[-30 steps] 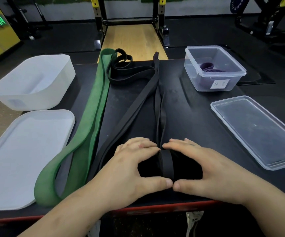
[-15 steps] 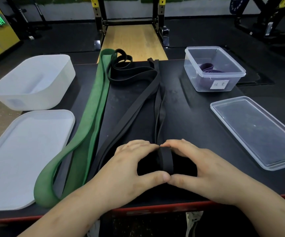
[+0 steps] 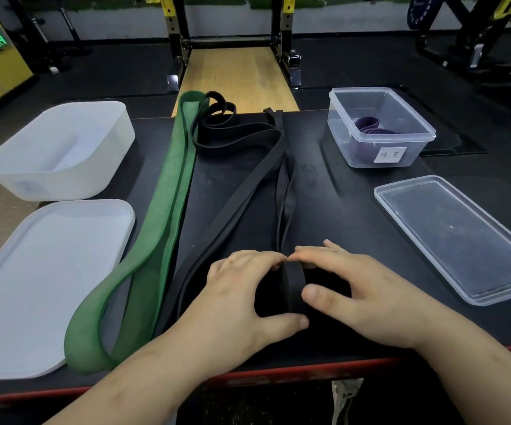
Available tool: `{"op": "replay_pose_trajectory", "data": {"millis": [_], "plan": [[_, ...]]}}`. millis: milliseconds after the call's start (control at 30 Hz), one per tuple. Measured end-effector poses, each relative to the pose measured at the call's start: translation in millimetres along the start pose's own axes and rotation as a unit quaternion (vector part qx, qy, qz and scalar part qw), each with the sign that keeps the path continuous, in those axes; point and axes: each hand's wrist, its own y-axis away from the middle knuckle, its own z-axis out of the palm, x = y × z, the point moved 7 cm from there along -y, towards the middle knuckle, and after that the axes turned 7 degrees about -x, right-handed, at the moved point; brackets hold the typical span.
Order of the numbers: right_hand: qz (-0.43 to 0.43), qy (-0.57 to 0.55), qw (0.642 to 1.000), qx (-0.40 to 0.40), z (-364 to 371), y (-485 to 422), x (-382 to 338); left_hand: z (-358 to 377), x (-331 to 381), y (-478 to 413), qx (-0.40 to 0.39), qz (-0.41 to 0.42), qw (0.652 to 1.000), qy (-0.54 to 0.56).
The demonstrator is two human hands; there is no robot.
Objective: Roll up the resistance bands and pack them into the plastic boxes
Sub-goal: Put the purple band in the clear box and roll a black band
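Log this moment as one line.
step: roll-up | left hand: grips black band roll | right hand: grips same roll | green band: unrolled | clear box: holds purple band

We see the black band (image 3: 292, 286) partly rolled at its near end, the green band (image 3: 168, 216) flat beside it, a purple band (image 3: 366, 122) in the clear box (image 3: 338, 133).

Two hands, left hand (image 3: 236, 294) and right hand (image 3: 358, 289), grip a rolled black band (image 3: 292, 286) right of the green band (image 3: 156, 234).

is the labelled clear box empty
Not empty: a coiled purple band lies inside the clear box, visible through its open top and wall.
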Motion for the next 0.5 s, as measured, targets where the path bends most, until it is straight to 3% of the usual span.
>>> {"op": "replay_pose_trajectory", "data": {"millis": [300,433,500], "plan": [[0.03,-0.042,0.998,0.035,-2.0,-7.0,-0.7,-6.6,3.3,-3.9,0.011,0.027,1.0,0.001],[0.151,-0.014,0.972,0.182,-47.4,-30.9,23.6,-7.6,2.6,-2.8,0.01,0.021,1.0,0.002],[0.221,0.026,0.951,0.215,-71.7,-52.1,34.5,-6.5,1.8,-2.9,0.001,0.015,1.0,0.011]]}}
